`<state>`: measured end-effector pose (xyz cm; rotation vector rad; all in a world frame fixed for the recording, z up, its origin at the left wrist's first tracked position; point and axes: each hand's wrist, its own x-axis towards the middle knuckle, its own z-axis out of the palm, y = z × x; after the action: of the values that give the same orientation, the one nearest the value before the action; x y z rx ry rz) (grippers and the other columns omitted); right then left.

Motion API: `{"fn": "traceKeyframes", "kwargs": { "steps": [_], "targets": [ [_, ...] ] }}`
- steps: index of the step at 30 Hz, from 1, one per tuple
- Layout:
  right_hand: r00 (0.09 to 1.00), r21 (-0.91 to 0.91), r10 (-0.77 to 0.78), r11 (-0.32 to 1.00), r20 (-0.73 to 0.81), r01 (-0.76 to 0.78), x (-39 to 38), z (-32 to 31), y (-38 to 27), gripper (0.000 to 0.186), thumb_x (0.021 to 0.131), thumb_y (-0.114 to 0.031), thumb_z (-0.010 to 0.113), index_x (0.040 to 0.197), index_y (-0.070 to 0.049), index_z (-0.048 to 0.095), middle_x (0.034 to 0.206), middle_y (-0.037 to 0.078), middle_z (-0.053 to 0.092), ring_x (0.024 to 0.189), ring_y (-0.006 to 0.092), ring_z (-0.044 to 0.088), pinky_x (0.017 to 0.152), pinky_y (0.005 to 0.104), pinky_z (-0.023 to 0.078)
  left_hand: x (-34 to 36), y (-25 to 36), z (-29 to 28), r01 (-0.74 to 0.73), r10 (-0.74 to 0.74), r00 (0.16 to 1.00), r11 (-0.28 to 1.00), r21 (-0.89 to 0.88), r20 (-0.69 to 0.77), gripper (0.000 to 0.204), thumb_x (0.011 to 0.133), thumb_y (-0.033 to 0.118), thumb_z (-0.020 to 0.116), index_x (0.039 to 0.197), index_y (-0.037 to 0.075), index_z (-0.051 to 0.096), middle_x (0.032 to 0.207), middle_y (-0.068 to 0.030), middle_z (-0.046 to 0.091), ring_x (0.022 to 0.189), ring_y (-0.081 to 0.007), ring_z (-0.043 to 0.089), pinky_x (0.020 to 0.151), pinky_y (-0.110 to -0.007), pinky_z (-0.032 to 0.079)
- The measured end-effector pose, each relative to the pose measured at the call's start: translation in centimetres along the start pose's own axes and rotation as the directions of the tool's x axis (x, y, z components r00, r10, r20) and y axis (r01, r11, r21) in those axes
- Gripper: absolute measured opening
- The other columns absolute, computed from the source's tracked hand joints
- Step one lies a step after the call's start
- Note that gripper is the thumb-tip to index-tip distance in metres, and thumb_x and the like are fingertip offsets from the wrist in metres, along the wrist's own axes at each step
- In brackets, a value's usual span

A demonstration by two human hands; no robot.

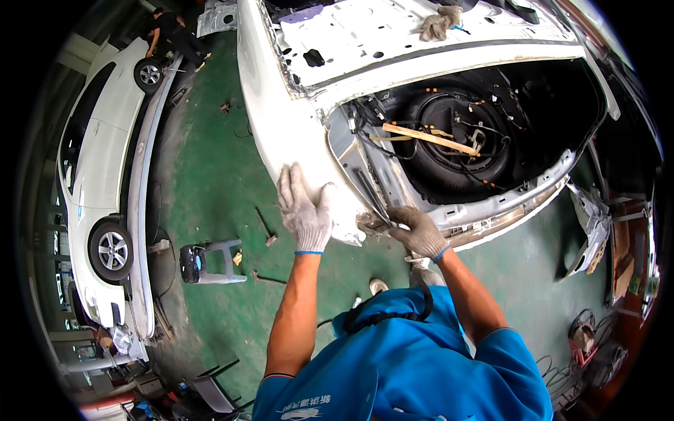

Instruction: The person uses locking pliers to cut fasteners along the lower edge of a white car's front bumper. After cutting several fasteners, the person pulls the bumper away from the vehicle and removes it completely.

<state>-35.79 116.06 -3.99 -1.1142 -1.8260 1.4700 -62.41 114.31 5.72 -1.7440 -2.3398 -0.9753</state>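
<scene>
My left hand (306,216), in a pale knit glove with a blue cuff, lies flat with fingers stretched on the white rear quarter panel (275,123) of a stripped car body. My right hand (419,231), in a dirtier grey glove, is curled at the car's rear corner, beside a dark narrow strip (371,193) along the boot opening. What its fingers close on is hidden. Inside the open boot a spare wheel (460,133) lies among loose wiring. A wooden stick (432,138) rests across that wheel.
Grey gloves (440,24) lie on the bare metal shelf ahead. On the green floor to the left are a hammer (267,226) and a grey stool (223,262). A white car (105,147) stands further left, with a person (175,36) bending near it. Cables (597,344) lie at right.
</scene>
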Motion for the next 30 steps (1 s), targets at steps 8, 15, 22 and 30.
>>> {"fn": "traceKeyframes", "kwargs": {
  "steps": [8,15,22,30],
  "targets": [
    [0.943,0.176,0.33,0.931,-0.035,-0.319,-4.6,-1.3,4.9,0.054,0.092,-0.018,0.073,0.139,0.006,0.062,0.134,0.023,0.071,0.126,0.0284,0.069,0.108,0.0375,0.054,-0.2,-0.2,0.0,0.018,-0.018,1.0,1.0,-0.017,-0.022,0.084,0.091,0.045,0.074,0.16,0.01,0.042,0.166,-0.0173,0.038,0.151,-0.0403,0.037,0.121,-0.053,0.035],
    [0.991,-0.127,-0.11,0.987,-0.074,0.101,-1.0,2.0,-0.3,0.064,0.086,-0.01,0.073,0.147,0.001,0.056,0.137,0.023,0.066,0.123,0.0361,0.068,0.107,0.0437,0.054,0.8,-0.2,-0.5,-0.005,0.004,0.999,0.999,-0.037,-0.032,0.087,0.081,0.037,0.081,0.155,0.004,0.048,0.16,-0.0223,0.045,0.149,-0.0423,0.039,0.122,-0.054,0.035],
    [0.992,-0.368,-0.123,0.924,-0.023,0.106,0.6,3.8,-4.3,0.056,0.081,-0.013,0.07,0.134,-0.001,0.055,0.118,0.026,0.069,0.113,0.0456,0.066,0.097,0.0514,0.054,1.2,-0.5,-0.6,-0.009,0.008,0.999,1.0,-0.012,-0.035,0.087,0.077,0.036,0.082,0.153,0.004,0.052,0.159,-0.0203,0.045,0.149,-0.0388,0.04,0.123,-0.051,0.036],
    [0.996,-0.352,-0.092,0.932,0.005,0.088,0.5,3.6,-4.8,0.054,0.082,-0.014,0.072,0.132,-0.001,0.057,0.12,0.026,0.068,0.113,0.0462,0.066,0.097,0.0521,0.054,1.0,-0.8,-0.3,-0.053,0.054,0.994,0.999,0.005,-0.096,0.087,0.077,0.034,0.082,0.152,0.005,0.051,0.157,-0.0192,0.047,0.147,-0.0406,0.042,0.121,-0.054,0.037]
  ]
}}
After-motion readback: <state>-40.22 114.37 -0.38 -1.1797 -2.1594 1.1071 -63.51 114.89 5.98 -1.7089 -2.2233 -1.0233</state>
